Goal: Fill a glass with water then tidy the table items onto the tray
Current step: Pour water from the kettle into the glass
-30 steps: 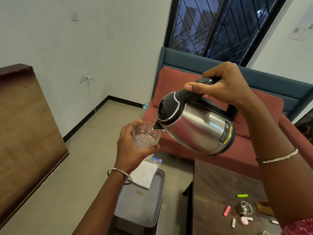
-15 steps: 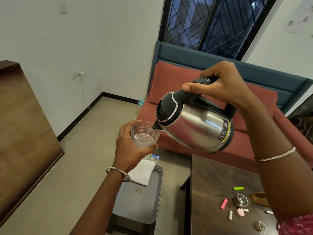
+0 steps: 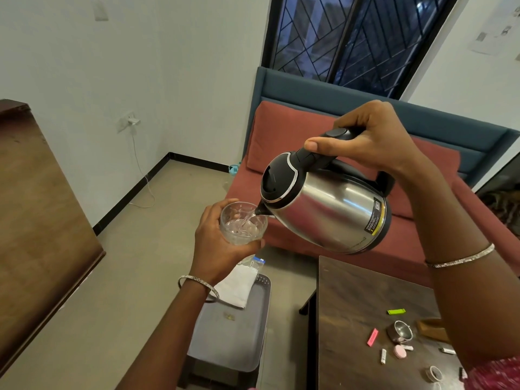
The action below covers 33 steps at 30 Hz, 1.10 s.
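Note:
My left hand (image 3: 216,246) grips a clear glass (image 3: 243,223) from below and holds it in the air. My right hand (image 3: 365,139) holds the black handle of a steel kettle (image 3: 329,209), tilted so its spout rests over the glass rim. A thin stream of water runs into the glass, which holds a little water. Below, a grey tray (image 3: 225,339) sits on a low stand with a folded white cloth (image 3: 236,285) at its far end. On the dark wooden table (image 3: 346,311) lie several small items: a green marker (image 3: 396,311), a pink eraser (image 3: 372,337), a small steel cup (image 3: 399,332).
A red-cushioned sofa (image 3: 281,136) with a blue back stands behind the kettle. A brown wooden cabinet (image 3: 42,220) fills the left side. A white cable (image 3: 140,175) hangs from a wall socket to the floor. A tape roll (image 3: 434,373) lies near the table's front edge.
The kettle and glass stay together while water keeps pouring. The view has shifted a little, so the hands sit slightly higher and more of the table shows.

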Tool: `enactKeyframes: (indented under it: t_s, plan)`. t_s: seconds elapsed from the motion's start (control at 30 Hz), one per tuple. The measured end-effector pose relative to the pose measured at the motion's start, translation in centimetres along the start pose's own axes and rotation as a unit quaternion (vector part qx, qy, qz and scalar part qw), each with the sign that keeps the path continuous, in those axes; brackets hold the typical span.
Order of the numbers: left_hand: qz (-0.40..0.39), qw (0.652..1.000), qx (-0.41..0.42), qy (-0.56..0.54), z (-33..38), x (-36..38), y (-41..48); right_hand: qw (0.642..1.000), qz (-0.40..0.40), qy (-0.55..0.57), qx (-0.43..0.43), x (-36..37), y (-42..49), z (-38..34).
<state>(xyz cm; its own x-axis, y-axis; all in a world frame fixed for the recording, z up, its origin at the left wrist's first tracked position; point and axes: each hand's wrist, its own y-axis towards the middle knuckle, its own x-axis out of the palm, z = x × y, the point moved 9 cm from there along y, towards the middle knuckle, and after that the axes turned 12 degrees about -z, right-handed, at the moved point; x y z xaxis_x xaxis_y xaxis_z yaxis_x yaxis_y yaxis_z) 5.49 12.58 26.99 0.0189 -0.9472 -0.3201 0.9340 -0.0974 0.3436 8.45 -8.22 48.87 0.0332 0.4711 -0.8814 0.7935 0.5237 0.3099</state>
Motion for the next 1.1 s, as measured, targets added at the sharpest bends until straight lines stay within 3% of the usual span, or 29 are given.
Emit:
enactKeyframes:
  t_s: [1.1]
  plan:
    - [-0.012, 1.0, 0.007, -0.011, 1.1, 1.8, 0.2, 1.0, 0.007, -0.007, 0.026, -1.3, -1.9, 0.9]
